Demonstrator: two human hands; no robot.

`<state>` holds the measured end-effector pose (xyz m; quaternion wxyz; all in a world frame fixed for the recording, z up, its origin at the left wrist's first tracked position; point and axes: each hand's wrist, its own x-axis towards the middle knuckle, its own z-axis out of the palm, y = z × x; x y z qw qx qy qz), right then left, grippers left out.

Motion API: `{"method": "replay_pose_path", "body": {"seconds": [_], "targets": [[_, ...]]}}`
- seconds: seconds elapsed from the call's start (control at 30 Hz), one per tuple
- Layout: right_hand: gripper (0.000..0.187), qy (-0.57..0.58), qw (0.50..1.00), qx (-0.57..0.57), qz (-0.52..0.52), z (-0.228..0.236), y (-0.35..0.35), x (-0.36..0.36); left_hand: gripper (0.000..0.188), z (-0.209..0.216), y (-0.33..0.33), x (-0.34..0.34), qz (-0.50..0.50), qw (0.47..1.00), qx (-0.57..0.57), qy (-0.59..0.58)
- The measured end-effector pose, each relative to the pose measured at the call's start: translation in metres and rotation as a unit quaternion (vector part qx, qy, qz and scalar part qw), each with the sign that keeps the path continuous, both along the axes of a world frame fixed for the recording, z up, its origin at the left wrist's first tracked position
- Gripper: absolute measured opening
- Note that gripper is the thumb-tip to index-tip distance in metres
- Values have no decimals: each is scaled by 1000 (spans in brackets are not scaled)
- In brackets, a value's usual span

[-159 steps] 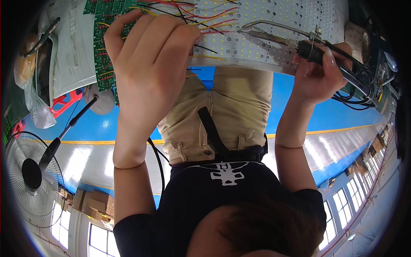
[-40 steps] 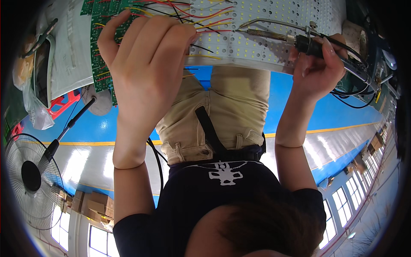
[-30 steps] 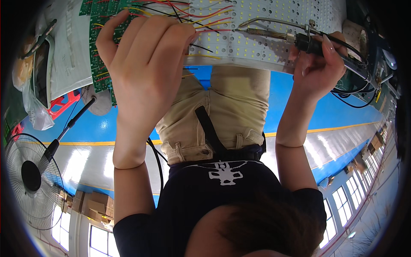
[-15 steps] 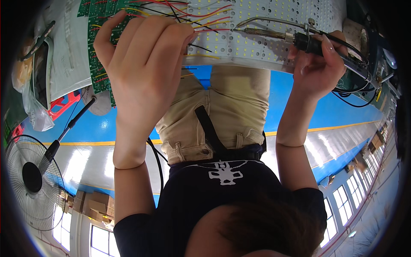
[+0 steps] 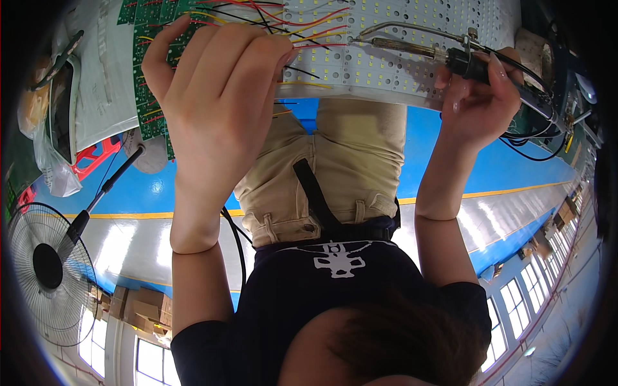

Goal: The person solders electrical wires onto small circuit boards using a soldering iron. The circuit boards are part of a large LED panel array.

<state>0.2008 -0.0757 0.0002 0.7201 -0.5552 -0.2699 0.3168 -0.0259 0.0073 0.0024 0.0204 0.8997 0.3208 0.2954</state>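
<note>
My left hand (image 5: 222, 96) is closed in a pinch over the fanned-out wires. A red wire (image 5: 320, 45) comes out from its fingertips and runs right across a white board dotted with small yellow LEDs (image 5: 386, 76). Under and left of that hand lie green circuit boards (image 5: 148, 119) with red, yellow and black wires. My right hand (image 5: 479, 106) grips the black handle of a soldering iron (image 5: 412, 48). A thin curved metal tube (image 5: 405, 26) is clamped along the iron. The iron's tip points left, close to the red wire's end; contact cannot be made out.
At the left table edge hang a clear plastic bag (image 5: 61, 174) and a dark-framed object (image 5: 64, 109). A standing fan (image 5: 48, 265) is at lower left. Black cables (image 5: 537, 138) trail off the right side. A red plastic item (image 5: 96, 157) shows below the table's left edge.
The soldering iron and my right hand have shifted slightly to the right, so the iron's tip sits a little farther from the red wire's end. My left hand stays almost still.
</note>
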Motion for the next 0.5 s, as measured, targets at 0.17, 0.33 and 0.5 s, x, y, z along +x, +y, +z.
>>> {"method": "replay_pose_path", "body": {"seconds": [0.17,0.33,0.5], "targets": [[19,-51,998,-20,-8,-3,0,-1,12,1,1,0,-1,1000,-3,6],[22,90,991,86,55,3,1,8,13,3,1,2,2,1000,-16,5],[24,95,993,53,-42,22,-4,13,15,8,-2,6,3,999,-34,6]]}}
